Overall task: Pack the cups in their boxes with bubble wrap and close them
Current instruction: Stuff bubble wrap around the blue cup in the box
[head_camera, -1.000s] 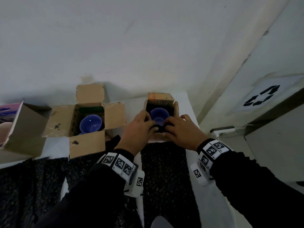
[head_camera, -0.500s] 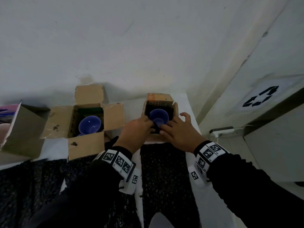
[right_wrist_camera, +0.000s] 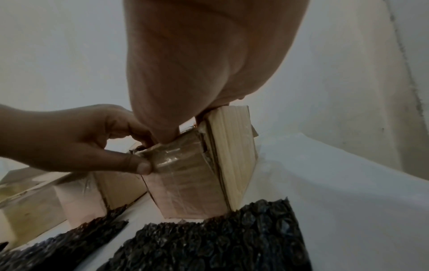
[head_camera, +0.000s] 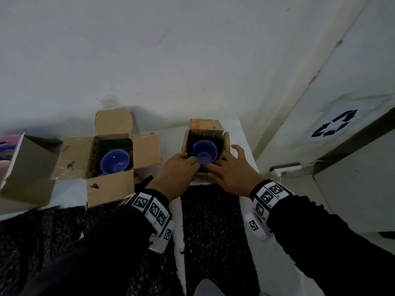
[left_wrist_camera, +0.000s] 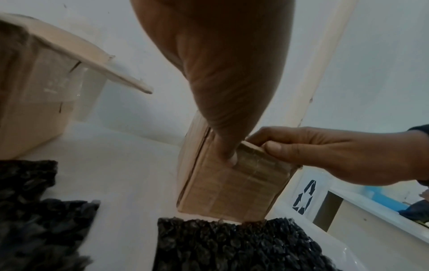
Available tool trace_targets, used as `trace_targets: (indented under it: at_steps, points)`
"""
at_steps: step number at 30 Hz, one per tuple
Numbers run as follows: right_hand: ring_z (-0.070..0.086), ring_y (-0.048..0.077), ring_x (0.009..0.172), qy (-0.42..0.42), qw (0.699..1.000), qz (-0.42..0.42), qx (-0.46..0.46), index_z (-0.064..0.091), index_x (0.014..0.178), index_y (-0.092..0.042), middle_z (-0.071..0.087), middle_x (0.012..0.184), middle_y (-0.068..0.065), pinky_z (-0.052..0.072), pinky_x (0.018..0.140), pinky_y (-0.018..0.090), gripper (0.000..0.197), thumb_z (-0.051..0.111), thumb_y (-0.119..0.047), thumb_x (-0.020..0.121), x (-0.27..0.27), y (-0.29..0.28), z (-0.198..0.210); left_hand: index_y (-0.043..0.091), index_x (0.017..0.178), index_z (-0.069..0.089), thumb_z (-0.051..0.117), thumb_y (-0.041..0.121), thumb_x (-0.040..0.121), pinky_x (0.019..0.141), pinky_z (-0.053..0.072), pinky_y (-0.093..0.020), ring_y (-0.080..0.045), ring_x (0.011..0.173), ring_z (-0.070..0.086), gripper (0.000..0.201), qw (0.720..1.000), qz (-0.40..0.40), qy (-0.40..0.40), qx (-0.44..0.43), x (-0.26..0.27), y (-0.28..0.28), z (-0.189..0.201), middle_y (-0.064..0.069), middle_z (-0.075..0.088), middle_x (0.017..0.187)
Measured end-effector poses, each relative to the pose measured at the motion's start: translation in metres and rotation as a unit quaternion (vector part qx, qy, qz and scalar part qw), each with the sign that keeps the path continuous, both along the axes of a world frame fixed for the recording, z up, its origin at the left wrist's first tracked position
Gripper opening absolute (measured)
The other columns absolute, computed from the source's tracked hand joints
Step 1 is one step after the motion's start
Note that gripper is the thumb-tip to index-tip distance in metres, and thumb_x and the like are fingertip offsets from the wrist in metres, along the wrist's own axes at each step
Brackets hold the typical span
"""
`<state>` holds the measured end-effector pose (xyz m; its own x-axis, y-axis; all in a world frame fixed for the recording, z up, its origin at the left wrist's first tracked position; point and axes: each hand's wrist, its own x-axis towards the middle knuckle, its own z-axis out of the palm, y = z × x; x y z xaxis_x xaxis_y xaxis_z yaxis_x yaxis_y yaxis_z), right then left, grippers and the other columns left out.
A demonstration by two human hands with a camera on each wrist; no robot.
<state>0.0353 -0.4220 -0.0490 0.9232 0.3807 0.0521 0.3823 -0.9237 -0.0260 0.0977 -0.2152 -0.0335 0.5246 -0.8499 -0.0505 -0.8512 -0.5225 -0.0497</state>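
A blue cup [head_camera: 204,154] sits in the small box [head_camera: 226,140] at the back of the table, with dark bubble wrap around it. My left hand [head_camera: 188,165] and right hand [head_camera: 218,167] meet at the box's near edge. In the wrist views each thumb presses the outside of the near wall [left_wrist_camera: 232,187] while the fingers curl over its top edge, so both hands pinch that wall. A second blue cup [head_camera: 114,161] stands in a larger box [head_camera: 110,189] with all its flaps spread open, to the left.
Black bubble wrap sheets [head_camera: 210,223] lie on the white table in front of the small box and at the left [head_camera: 38,242]. A third cardboard box [head_camera: 27,167] stands at the far left. A bin with a recycling sign [head_camera: 334,126] is at the right, and a wall runs close behind.
Both hands have drawn back from over the cup to the small box's near edge, so more of the cup shows. The boxes have not moved.
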Motion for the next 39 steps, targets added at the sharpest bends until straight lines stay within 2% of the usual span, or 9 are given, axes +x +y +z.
trace_targets:
  at_steps: [6, 10, 15, 19, 22, 24, 27, 32, 39]
  points:
    - [0.056, 0.021, 0.077, -0.029, 0.999, -0.016, 0.031, 0.063, 0.090, -0.022, 0.064, 0.081, -0.004, 0.024, 0.076, 0.039, 0.033, 0.033, -0.037, 0.089, 0.000, 0.019, 0.000, 0.025, 0.078, 0.068, 0.081, 0.014, 0.066, 0.092, 0.049, -0.038, -0.023, 0.076, 0.062, 0.021, 1.000, 0.006, -0.008, -0.006, -0.003, 0.003, 0.004, 0.003, 0.066, 0.072]
    - [0.050, 0.024, 0.056, -0.031, 0.997, -0.040, 0.051, 0.052, 0.081, -0.019, 0.057, 0.061, -0.001, 0.024, 0.078, 0.039, 0.026, 0.034, -0.036, 0.089, -0.002, 0.020, 0.001, 0.026, 0.079, 0.068, 0.072, 0.012, 0.076, 0.111, 0.032, -0.044, -0.020, 0.078, 0.064, 0.015, 1.000, 0.012, 0.006, 0.026, -0.002, 0.001, 0.008, 0.005, 0.068, 0.073]
    - [0.058, 0.021, 0.073, -0.006, 1.000, -0.017, 0.013, 0.065, 0.088, -0.027, 0.069, 0.075, -0.004, 0.025, 0.086, 0.039, 0.045, 0.027, -0.052, 0.092, 0.002, 0.019, 0.007, 0.020, 0.084, 0.065, 0.057, 0.007, 0.084, 0.119, 0.011, -0.043, -0.025, 0.083, 0.065, 0.015, 0.999, 0.005, -0.002, 0.053, -0.003, -0.006, 0.012, -0.003, 0.070, 0.081]
    - [0.062, 0.018, 0.084, 0.056, 0.998, 0.001, -0.012, 0.066, 0.096, -0.028, 0.071, 0.084, -0.005, 0.028, 0.099, 0.037, 0.059, 0.015, -0.058, 0.093, 0.011, 0.022, 0.000, 0.018, 0.103, 0.063, 0.050, 0.009, 0.092, 0.120, 0.017, -0.035, -0.022, 0.102, 0.060, 0.020, 0.994, -0.004, 0.035, 0.103, -0.004, -0.006, 0.010, -0.002, 0.068, 0.106]
    - [0.060, 0.020, 0.073, 0.082, 0.996, 0.018, 0.040, 0.063, 0.086, -0.022, 0.067, 0.074, -0.002, 0.037, 0.095, 0.038, 0.052, 0.028, -0.059, 0.092, 0.019, 0.012, 0.007, 0.022, 0.107, 0.063, 0.048, 0.037, 0.097, 0.090, 0.049, -0.035, -0.021, 0.087, 0.061, 0.024, 0.992, 0.028, 0.120, 0.005, 0.001, -0.003, 0.013, -0.002, 0.067, 0.097]
    - [0.059, 0.021, 0.079, 0.039, 0.997, 0.008, 0.069, 0.062, 0.084, -0.022, 0.065, 0.078, -0.002, 0.039, 0.085, 0.039, 0.044, 0.042, -0.062, 0.085, 0.025, 0.003, 0.014, 0.021, 0.101, 0.065, 0.041, 0.048, 0.096, 0.073, 0.048, -0.036, -0.021, 0.078, 0.059, 0.036, 0.990, 0.042, 0.125, -0.048, 0.010, -0.001, 0.017, -0.001, 0.065, 0.086]
    - [0.049, 0.023, 0.107, -0.039, 0.997, -0.044, 0.047, 0.064, 0.099, -0.024, 0.063, 0.101, -0.004, 0.031, 0.090, 0.043, 0.055, 0.040, -0.070, 0.081, 0.033, -0.003, 0.016, 0.023, 0.095, 0.070, 0.036, 0.039, 0.091, 0.098, 0.035, -0.042, -0.024, 0.100, 0.056, 0.038, 0.994, 0.096, -0.042, -0.013, 0.027, 0.000, 0.022, 0.001, 0.068, 0.095]
    - [0.038, 0.025, 0.128, -0.054, 0.989, -0.131, 0.047, 0.061, 0.106, -0.025, 0.062, 0.114, -0.006, 0.020, 0.098, 0.048, 0.044, 0.029, -0.052, 0.095, 0.047, -0.009, 0.015, 0.026, 0.103, 0.067, 0.044, 0.032, 0.094, 0.113, -0.001, -0.060, -0.027, 0.130, 0.036, 0.026, 0.980, 0.149, -0.060, 0.115, 0.026, -0.007, 0.027, 0.006, 0.067, 0.108]
    - [0.029, 0.036, 0.136, 0.054, 0.991, -0.103, -0.065, 0.043, 0.131, -0.011, 0.065, 0.112, 0.014, -0.004, 0.109, 0.058, 0.052, 0.051, -0.030, 0.083, 0.069, 0.009, 0.023, 0.020, 0.125, 0.045, 0.057, 0.029, 0.081, 0.109, 0.013, -0.056, -0.032, 0.126, 0.034, 0.047, 0.976, 0.188, -0.076, 0.081, 0.039, -0.018, 0.026, -0.003, 0.059, 0.118]
